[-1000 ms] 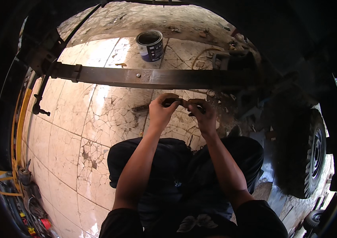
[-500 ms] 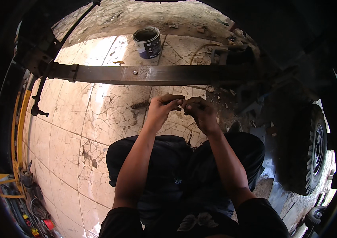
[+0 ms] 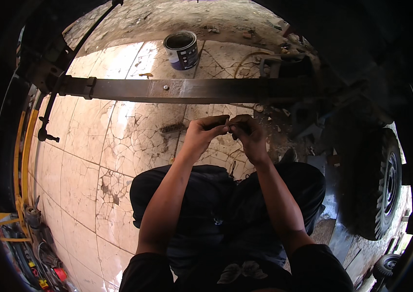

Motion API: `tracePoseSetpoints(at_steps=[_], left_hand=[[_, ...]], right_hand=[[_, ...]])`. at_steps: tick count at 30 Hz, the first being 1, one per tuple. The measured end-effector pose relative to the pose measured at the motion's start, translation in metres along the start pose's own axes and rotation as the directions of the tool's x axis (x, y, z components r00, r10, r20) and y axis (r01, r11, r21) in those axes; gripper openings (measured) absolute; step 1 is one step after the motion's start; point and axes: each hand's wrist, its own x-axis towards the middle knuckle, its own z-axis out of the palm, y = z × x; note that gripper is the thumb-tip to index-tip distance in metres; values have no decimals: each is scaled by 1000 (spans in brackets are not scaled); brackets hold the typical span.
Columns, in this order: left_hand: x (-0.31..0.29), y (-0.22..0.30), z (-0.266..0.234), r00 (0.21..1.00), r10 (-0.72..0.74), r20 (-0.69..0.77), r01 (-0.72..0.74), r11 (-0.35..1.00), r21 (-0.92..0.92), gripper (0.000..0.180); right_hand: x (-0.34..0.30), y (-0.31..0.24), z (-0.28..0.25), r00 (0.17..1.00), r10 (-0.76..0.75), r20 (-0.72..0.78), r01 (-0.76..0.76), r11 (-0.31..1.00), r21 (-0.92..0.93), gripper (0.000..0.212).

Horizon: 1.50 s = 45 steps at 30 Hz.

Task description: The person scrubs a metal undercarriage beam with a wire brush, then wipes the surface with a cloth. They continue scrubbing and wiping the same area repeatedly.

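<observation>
Left hand (image 3: 199,133) and right hand (image 3: 251,138) meet fingertip to fingertip, each grip clamped on a small part (image 3: 228,123) between them, its shape mostly hidden. The part is held above the tiled floor (image 3: 80,170), nearer than the beam (image 3: 133,90). A can (image 3: 183,57) stands beyond the beam; a wheel (image 3: 389,182) is at right.

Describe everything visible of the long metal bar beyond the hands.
The long bar looks like worn, dark brown-grey metal. A clamp-like band wraps it near its left end; farther right sit a small, pale, round stud and a lighter, rough patch. It runs crosswise, meeting a dark bracket at left; its right end is lost in shadow. Neither the left hand nor the right hand touches it.
</observation>
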Motion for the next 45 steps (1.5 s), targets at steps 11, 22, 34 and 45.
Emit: tracePoseSetpoints(at_steps=[11, 22, 34, 45], left_hand=[[-10, 13, 10, 982, 163, -97, -113, 912, 395, 29], [-25, 16, 26, 949, 313, -22, -284, 886, 367, 29], [-13, -5, 28, 887, 462, -23, -411, 810, 417, 30], [-12, 3, 35, 778, 629, -7, -407, 512, 757, 34]], right_hand=[[1, 0, 2, 999, 37, 36, -41, 989, 140, 17], [-7, 3, -5, 983, 131, 130, -170, 919, 356, 15], [-10, 6, 14, 972, 218, -90, -140, 842, 521, 31], [-1, 19, 3, 966, 229, -121, -145, 864, 483, 31]])
